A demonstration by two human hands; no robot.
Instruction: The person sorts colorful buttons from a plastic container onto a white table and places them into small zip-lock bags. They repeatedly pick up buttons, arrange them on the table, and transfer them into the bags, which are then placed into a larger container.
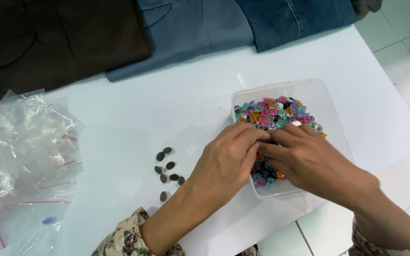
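Right now both hands are down inside a clear plastic tub [330,118] that sits on a white table [167,114]. The tub is squarish, with see-through walls, and it holds a heap of small colourful snap buttons [274,111] in pink, teal, orange, purple and clear. The left hand [228,161] reaches in over the tub's left wall, palm down, fingers curled into the heap near the middle of the tub. The right hand [309,159] comes in across the tub's near side, also palm down, its fingertips meeting those of the left hand over the buttons. Both hands touch the heap, but their fingertips are tucked under, so whether either hand actually pinches a button cannot be told.

Just left of the tub, beside the left wrist, a small cluster of dark oval metal buttons [167,173] lies loose on the table, apart from the tub. Far left of the tub, at the table's edge, lies a pile of clear plastic zip bags [24,156] with red seal lines. Beyond the tub, along the table's far edge, folded garments lie side by side: a dark brown one [58,42], a grey-blue one [191,28] and a blue denim one [295,19]. Patterned floral sleeves [124,237] cover both forearms near the bottom of the view.
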